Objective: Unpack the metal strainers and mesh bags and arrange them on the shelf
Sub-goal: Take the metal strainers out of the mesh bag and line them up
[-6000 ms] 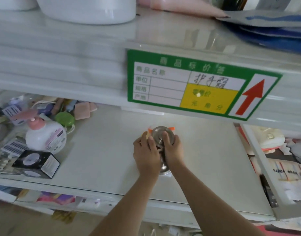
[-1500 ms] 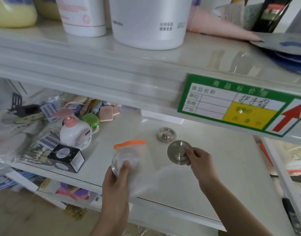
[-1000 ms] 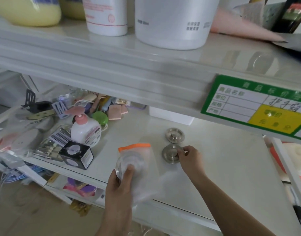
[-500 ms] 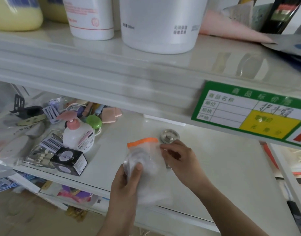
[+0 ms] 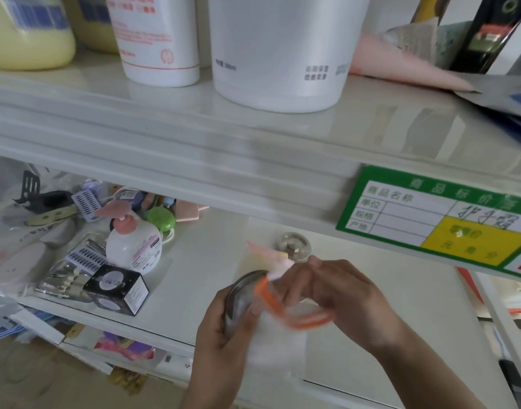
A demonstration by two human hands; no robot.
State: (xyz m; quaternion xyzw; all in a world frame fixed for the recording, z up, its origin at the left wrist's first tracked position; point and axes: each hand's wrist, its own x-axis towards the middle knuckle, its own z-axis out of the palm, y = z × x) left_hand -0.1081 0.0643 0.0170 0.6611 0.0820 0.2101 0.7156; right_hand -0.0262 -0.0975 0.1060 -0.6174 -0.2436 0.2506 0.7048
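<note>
Over the front of the white shelf (image 5: pixel 400 335), my left hand (image 5: pixel 224 326) grips a round metal strainer (image 5: pixel 241 290) through a clear bag with an orange zip strip (image 5: pixel 283 308). My right hand (image 5: pixel 333 293) pinches the bag's orange mouth, which looks pulled open and is blurred. Another metal strainer (image 5: pixel 293 246) lies on the shelf just behind my hands. A second strainer set down earlier is hidden behind my right hand.
A pump bottle (image 5: pixel 134 246), a black box (image 5: pixel 117 289), a green round case (image 5: pixel 161 219) and several small packets crowd the shelf's left. White tubs (image 5: pixel 283 51) stand on the shelf above. A green price tag (image 5: pixel 436 222) hangs at the right.
My right hand set a bare strainer down on the shelf, then came to the bag in my left hand and took hold of its orange zip mouth, which has turned sideways.
</note>
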